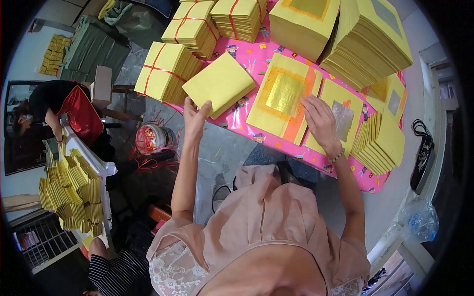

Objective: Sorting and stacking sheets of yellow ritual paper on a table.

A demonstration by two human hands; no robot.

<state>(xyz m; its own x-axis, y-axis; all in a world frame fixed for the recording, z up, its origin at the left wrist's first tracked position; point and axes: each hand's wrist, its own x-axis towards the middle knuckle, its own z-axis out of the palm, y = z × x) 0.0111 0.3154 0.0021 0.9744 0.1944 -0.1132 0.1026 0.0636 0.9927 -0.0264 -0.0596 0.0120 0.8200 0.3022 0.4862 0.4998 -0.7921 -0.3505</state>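
At the table's near edge, my left hand [196, 114] is closed on the near left corner of a yellow paper stack [219, 83], thumb on top. The stack lies at an angle, untied. To its right is a pile of yellow sheets with a gold foil square [285, 92] and an orange strip on top. My right hand [321, 120] reaches over that pile's right edge, fingers stretched out, fingertips on or just above the paper. Partly beneath this hand lies a yellow sheet with a silver foil square [341, 121]. Whether the right fingertips pinch a sheet is too small to tell.
Bundles tied with red ribbon [165, 71] and tall yellow paper stacks [368, 42] stand along the pink patterned table [276, 140]. Folded yellow papers [377, 143] fan out at right. At left, a person in a red apron [81, 116] bends over a table of yellow bundles [71, 192].
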